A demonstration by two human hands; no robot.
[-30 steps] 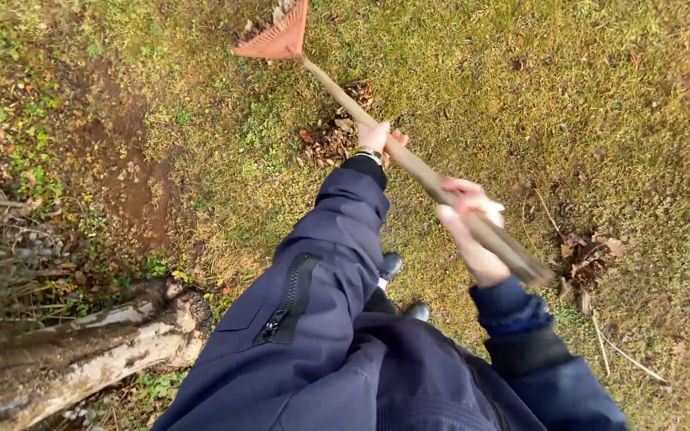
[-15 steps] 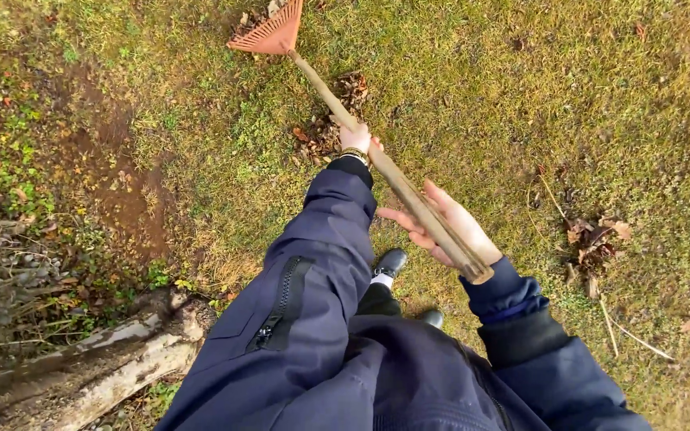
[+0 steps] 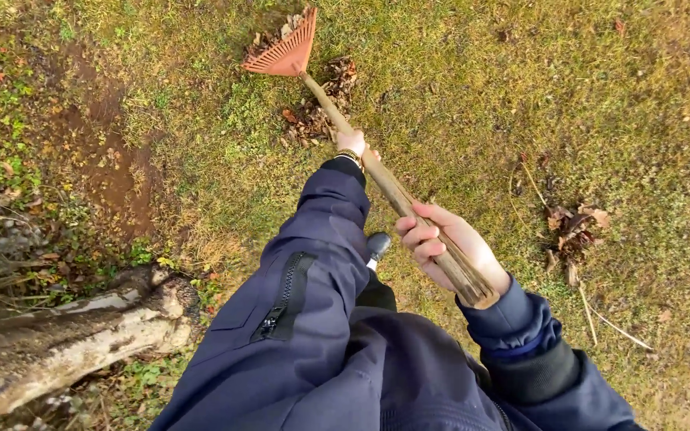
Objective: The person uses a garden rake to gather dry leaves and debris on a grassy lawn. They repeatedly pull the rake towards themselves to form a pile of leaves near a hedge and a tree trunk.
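Both hands grip the long wooden-handled rake with an orange fan-shaped plastic head point(image 3: 393, 187): the left hand point(image 3: 352, 144) closed farther along, the right hand point(image 3: 445, 243) wrapped around its near end. The head rests far on the grass beside a pile of brown dead leaves point(image 3: 317, 108).

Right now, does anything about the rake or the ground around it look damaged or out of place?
Nothing stands out. The orange rake looks intact over a clump of brown leaves; left hand and right hand grip the wooden handle. One small leaf pile lies apart, right.
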